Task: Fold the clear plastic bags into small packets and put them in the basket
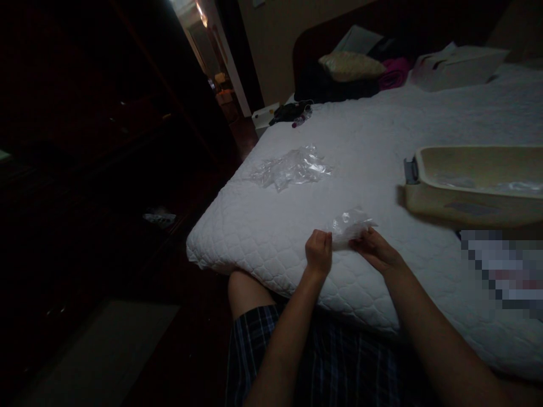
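Observation:
Both my hands hold a small clear plastic bag (350,225) just above the near corner of the white quilted mattress (373,141). My left hand (319,251) is closed in a fist on the bag's left end. My right hand (375,250) pinches the bag's right end with its fingers together. Farther out on the mattress lies a loose heap of clear plastic bags (292,168), apart from both hands.
A beige plastic tub (475,183) sits on the mattress at the right, with clear plastic inside. Pillows, dark clothes and a white box lie at the bed's far end. Dark furniture stands left; a lit doorway shows beyond. My knee in plaid shorts touches the mattress edge.

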A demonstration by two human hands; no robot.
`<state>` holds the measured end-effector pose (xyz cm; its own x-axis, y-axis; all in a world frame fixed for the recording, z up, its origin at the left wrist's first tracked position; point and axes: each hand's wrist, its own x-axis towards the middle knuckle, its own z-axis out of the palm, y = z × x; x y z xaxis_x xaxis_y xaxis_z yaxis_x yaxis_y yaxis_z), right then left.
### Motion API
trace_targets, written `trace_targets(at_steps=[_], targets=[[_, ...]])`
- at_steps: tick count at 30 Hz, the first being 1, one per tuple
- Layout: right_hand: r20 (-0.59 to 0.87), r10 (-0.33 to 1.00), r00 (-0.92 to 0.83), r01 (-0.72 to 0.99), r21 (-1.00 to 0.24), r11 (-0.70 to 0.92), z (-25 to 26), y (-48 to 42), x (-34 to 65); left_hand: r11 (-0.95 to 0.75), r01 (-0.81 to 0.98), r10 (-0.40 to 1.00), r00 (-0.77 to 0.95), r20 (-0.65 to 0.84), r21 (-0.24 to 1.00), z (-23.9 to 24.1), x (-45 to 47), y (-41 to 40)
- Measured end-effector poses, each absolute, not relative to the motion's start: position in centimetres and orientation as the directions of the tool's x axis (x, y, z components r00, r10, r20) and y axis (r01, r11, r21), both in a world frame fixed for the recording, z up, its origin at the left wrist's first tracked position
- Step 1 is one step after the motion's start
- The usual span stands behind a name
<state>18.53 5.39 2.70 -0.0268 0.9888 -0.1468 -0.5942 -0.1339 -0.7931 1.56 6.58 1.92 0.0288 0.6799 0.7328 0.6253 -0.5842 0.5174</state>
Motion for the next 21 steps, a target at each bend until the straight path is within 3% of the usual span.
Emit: trace_targets(at_steps=[7,14,21], targets=[[-0.128,0.991,0.031,-0.599,-0.796,-0.084,2.4,5.6,18.7,-0.537,0.641,0.688,-0.045,0.725,0.549,1.8,1.7,6.7],[-0.155,0.978,0.140,-0.674,-0.739,-0.021,1.9,6.0,19.3,-0.503,0.542,0.700,-0.201,0.685,0.673,1.9,1.6,6.7],[-0.106,0.987,0.123,-0.613,-0.790,-0.009,1.3,6.2,19.7,-0.567,0.435,0.712,-0.168,0.682,0.699,1.7,1.5,6.7]])
